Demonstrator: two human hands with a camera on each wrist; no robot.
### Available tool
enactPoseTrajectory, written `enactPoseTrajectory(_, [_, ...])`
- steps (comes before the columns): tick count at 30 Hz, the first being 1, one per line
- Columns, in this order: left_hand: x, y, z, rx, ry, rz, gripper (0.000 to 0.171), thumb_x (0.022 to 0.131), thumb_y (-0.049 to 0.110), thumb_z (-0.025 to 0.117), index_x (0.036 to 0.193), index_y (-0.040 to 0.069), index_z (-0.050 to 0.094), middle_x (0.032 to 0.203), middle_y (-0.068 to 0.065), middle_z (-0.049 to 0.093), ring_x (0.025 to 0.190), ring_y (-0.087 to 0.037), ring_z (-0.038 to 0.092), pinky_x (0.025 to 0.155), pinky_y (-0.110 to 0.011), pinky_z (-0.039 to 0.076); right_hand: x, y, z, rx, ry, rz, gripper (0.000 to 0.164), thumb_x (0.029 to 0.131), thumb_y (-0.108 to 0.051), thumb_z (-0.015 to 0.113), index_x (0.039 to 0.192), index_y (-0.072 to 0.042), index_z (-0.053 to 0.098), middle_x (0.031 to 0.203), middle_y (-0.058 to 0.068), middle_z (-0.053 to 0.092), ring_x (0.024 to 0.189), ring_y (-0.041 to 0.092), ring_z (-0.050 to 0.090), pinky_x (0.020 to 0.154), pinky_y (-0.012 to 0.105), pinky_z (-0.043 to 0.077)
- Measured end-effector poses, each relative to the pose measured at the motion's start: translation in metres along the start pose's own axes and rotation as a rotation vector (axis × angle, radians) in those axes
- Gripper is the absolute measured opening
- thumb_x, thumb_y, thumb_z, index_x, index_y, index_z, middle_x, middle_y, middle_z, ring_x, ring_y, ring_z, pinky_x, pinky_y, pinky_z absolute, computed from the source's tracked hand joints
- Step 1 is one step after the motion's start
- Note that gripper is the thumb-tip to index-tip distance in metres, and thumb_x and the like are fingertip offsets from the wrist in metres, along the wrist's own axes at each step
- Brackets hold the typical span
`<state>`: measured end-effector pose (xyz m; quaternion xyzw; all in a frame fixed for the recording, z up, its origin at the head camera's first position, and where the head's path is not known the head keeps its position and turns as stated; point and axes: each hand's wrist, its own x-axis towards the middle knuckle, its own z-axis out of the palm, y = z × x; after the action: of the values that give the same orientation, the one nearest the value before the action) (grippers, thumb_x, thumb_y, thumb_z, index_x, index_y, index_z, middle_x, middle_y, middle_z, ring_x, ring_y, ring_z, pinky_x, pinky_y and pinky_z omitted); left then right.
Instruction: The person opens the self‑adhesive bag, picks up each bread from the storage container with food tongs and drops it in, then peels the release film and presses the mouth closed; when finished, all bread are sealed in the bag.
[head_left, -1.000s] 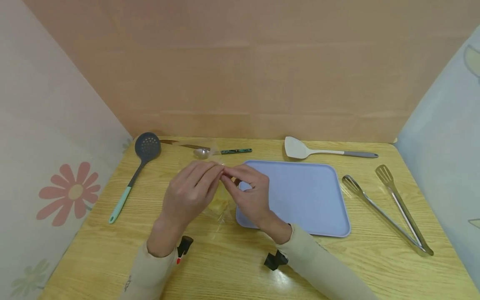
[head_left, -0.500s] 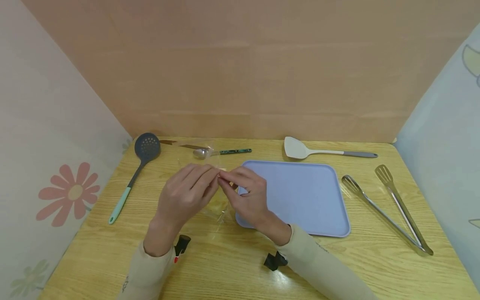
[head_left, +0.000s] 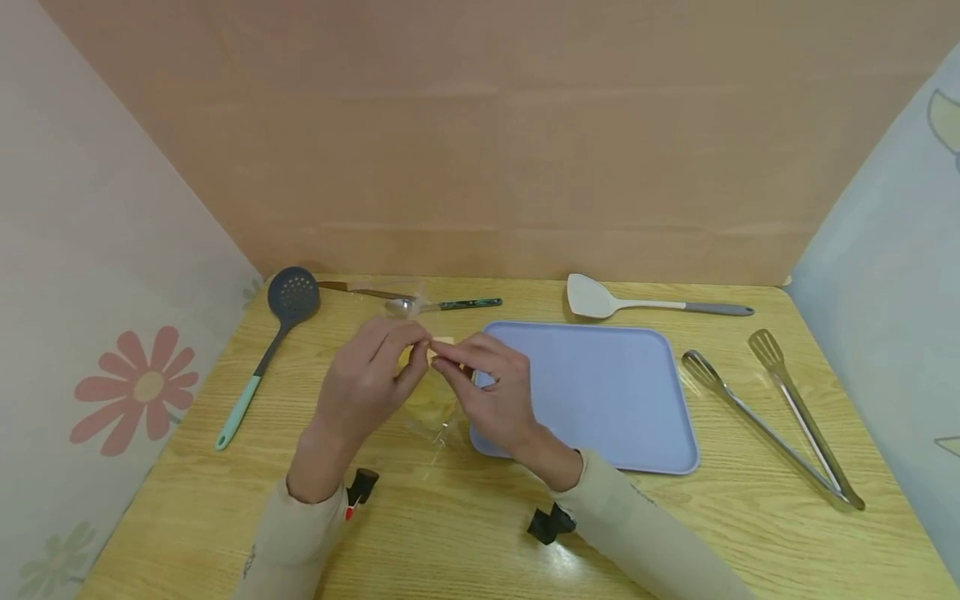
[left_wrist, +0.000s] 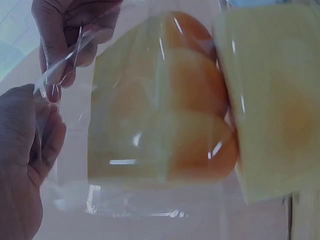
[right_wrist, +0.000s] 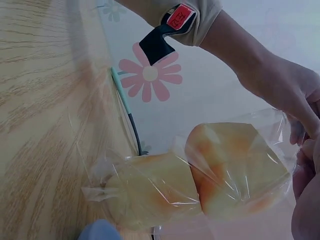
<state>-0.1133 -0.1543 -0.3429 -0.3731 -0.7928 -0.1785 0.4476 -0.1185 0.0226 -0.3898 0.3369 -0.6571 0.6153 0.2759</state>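
Observation:
My left hand (head_left: 367, 379) and right hand (head_left: 495, 392) are close together above the table, left of the blue tray (head_left: 600, 392). Each pinches the edge of a clear plastic bag (right_wrist: 95, 192) between thumb and fingers. Inside hang two chunks of bread, pale with browned crusts. The right wrist view shows one chunk (right_wrist: 232, 165) nearer the fingers and the other chunk (right_wrist: 155, 190) below it, close to the table. In the left wrist view, the lobed loaf side (left_wrist: 195, 100) shows through the film. From the head view, the hands hide most of the bag.
A slotted skimmer (head_left: 292, 296) lies at left. Along the back are a knife (head_left: 378, 293), a spoon (head_left: 401, 307) with a dark patterned handle, and a white spatula (head_left: 592, 297). Spread metal tongs (head_left: 802, 433) lie right of the tray.
Both hands have shifted slightly left, still pinching the bag. Their fingertips have eased a little apart, and a pale bit of bread now shows between them.

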Motion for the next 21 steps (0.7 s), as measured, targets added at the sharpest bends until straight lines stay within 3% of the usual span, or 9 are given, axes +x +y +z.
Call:
enactPoseTrajectory(4, [-0.003,-0.003,0.004,-0.112,0.052,-0.155,0.019,0.1,0.012,0.054,0.097,-0.004,0.064,0.088,-0.014,0.066,0.075,-0.025,0.064,0.064,-0.036,0.057,0.001,-0.002,0.0,0.021,-0.01,0.07,0.019,0.088,0.002,0.077,0.107,-0.002,0.08,0.084,0.005,0.075,0.067,0.01,0.061,0.057,0.027,0.055])
enactPoseTrajectory(9, [-0.003,-0.009,0.002,-0.208,0.222,-0.408,0.018,0.095,0.009,0.055,0.094,-0.007,0.063,0.084,-0.016,0.069,0.073,-0.023,0.064,0.069,-0.027,0.053,-0.002,-0.002,0.0,0.117,0.01,0.203,0.019,0.09,0.003,0.075,0.108,-0.001,0.079,0.085,0.009,0.074,0.068,0.017,0.065,0.06,0.03,0.058])
enactPoseTrajectory(13, [-0.002,-0.014,-0.002,-0.408,0.322,-0.56,0.02,0.102,0.006,0.052,0.098,-0.013,0.056,0.088,-0.015,0.07,0.076,-0.016,0.065,0.075,-0.021,0.053,-0.004,0.0,0.0,0.211,0.05,0.295,0.023,0.091,0.006,0.073,0.113,0.001,0.076,0.084,0.015,0.073,0.063,0.027,0.064,0.053,0.032,0.055])
enactPoseTrajectory(18, [-0.001,-0.019,-0.006,-0.653,0.294,-0.621,0.015,0.105,0.002,0.052,0.102,-0.013,0.051,0.088,-0.009,0.071,0.076,-0.016,0.067,0.071,-0.024,0.056,-0.005,0.002,0.001,0.26,0.095,0.346,0.02,0.092,0.003,0.073,0.111,0.001,0.076,0.086,0.018,0.073,0.061,0.028,0.062,0.048,0.033,0.051])
enactPoseTrajectory(21, [-0.002,-0.02,-0.009,-0.654,0.215,-0.598,0.008,0.1,-0.004,0.058,0.102,-0.012,0.059,0.082,-0.01,0.071,0.073,-0.016,0.067,0.067,-0.022,0.053,-0.004,0.002,0.001,0.279,0.121,0.362,0.016,0.091,0.0,0.075,0.107,0.001,0.077,0.087,0.018,0.073,0.063,0.024,0.063,0.05,0.027,0.052])
